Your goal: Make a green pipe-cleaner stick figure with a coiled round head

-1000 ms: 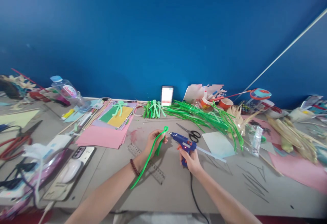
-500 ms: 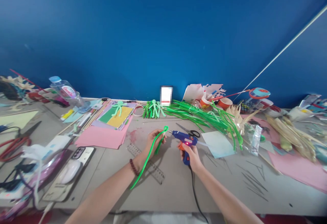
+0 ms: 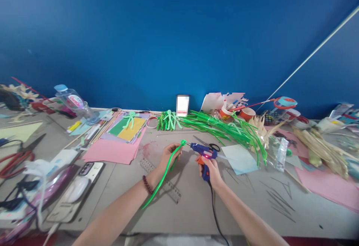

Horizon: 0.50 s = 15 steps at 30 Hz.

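My left hand (image 3: pixel 169 157) is closed on a bright green pipe cleaner (image 3: pixel 164 176), pinching it near its curled top end. The long tail hangs down along my left wrist. My right hand (image 3: pixel 209 169) grips a blue glue gun (image 3: pixel 202 150) with an orange trigger and a lit red light. Its metal nozzle points left, at or very near the curled end; whether they touch I cannot tell. Beneath my left arm lies a clear ruler (image 3: pixel 173 193). Behind the glue gun is a pair of black-handled scissors (image 3: pixel 214 147).
Green pipe cleaners (image 3: pixel 224 124) lie in a bundle at the back, beside small green figures (image 3: pixel 169 120). Pink paper (image 3: pixel 112 151) and a phone (image 3: pixel 75 193) are on the left. Loose dark sticks (image 3: pixel 279 201) and light blue paper (image 3: pixel 239 159) lie right. The glue gun's cord (image 3: pixel 214 212) runs off the front edge.
The pipe cleaner's top loop has turned and looks more compact. My left hand has shifted slightly, and the nozzle remains close to the curled end.
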Tool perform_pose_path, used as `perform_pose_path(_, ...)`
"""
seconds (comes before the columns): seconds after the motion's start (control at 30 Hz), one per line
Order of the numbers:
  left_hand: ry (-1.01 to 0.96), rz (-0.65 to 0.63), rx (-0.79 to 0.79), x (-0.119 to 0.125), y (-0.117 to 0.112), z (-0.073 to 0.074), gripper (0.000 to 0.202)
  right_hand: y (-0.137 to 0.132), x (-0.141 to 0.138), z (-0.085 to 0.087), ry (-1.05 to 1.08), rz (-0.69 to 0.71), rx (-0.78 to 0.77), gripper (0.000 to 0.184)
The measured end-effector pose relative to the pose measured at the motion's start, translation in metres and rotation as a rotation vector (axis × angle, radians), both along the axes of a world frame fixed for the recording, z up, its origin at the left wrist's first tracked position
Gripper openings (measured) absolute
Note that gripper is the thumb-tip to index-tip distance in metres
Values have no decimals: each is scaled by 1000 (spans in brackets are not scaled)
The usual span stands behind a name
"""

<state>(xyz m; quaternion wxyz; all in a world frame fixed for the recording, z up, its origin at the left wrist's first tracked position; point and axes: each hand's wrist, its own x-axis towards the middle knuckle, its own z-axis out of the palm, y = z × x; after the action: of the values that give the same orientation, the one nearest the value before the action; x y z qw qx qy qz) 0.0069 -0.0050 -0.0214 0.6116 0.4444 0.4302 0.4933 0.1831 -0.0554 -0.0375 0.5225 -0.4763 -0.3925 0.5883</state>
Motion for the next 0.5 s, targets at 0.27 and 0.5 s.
perform_pose_path(0.27, 103, -42, 101, -1, -7, 10, 28, -1, 0, 1, 8, 15, 1, 41)
perform_pose_path(0.5, 55, 48, 8, 6, -3, 5, 35, 0, 1, 1, 0, 20, 14, 41)
